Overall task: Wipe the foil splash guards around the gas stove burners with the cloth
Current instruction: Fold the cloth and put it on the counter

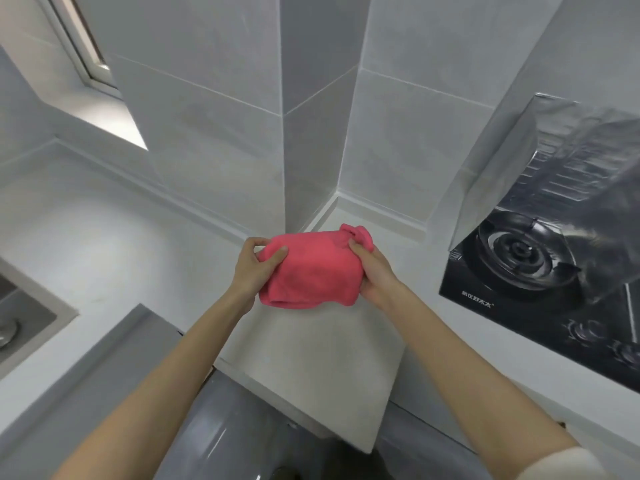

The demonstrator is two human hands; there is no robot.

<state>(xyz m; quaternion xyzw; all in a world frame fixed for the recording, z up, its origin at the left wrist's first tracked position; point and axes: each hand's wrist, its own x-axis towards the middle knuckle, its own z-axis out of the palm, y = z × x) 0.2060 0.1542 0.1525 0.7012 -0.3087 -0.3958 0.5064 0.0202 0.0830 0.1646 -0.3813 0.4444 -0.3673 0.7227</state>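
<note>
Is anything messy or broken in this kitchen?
Nothing looks spilled or broken. The shiny silver foil splash guard standing round the black gas stove is crinkled and wavy rather than flat. The pink cloth is bunched up, gripped between the left hand and the right hand.

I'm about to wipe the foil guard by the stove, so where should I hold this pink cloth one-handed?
Probably the bunched right end of the cloth, where the right hand pinches it, coming from the stove side. That bunch gives a firm grip and leaves the flat middle free to meet the foil guard.
</note>
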